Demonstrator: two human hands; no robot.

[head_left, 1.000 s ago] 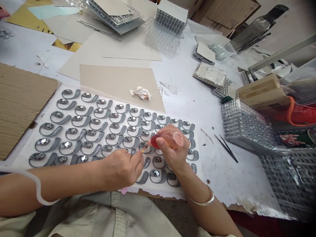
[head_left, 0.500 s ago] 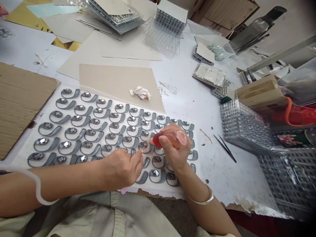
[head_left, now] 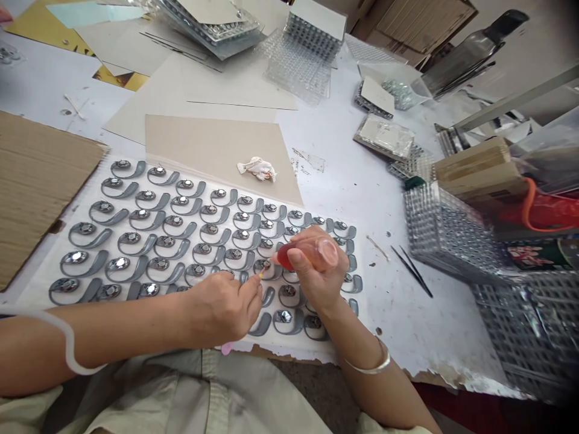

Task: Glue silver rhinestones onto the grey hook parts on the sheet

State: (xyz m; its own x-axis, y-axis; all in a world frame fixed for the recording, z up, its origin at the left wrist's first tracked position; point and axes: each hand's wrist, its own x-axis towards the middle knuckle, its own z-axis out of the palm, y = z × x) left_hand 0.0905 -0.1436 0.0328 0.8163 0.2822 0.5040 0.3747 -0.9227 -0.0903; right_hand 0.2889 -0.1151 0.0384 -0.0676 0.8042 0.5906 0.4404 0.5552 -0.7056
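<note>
Rows of grey curved pieces (head_left: 136, 241), each set with a shiny stone, lie on a white sheet (head_left: 34, 283) in front of me. My right hand (head_left: 316, 271) is closed around a small bottle of red liquid (head_left: 307, 253), its nozzle pointing left over the pieces. My left hand (head_left: 224, 307) pinches a thin stick with a yellow tip (head_left: 261, 275) just below that nozzle. The stick tip hovers over a grey piece near the sheet's front right.
A crumpled tissue (head_left: 257, 169) rests on grey card (head_left: 217, 150). Brown cardboard (head_left: 36, 187) lies at left. Black tweezers (head_left: 411, 271) lie at right beside clear studded trays (head_left: 447, 235). More trays and card stacks (head_left: 298, 54) sit at the back.
</note>
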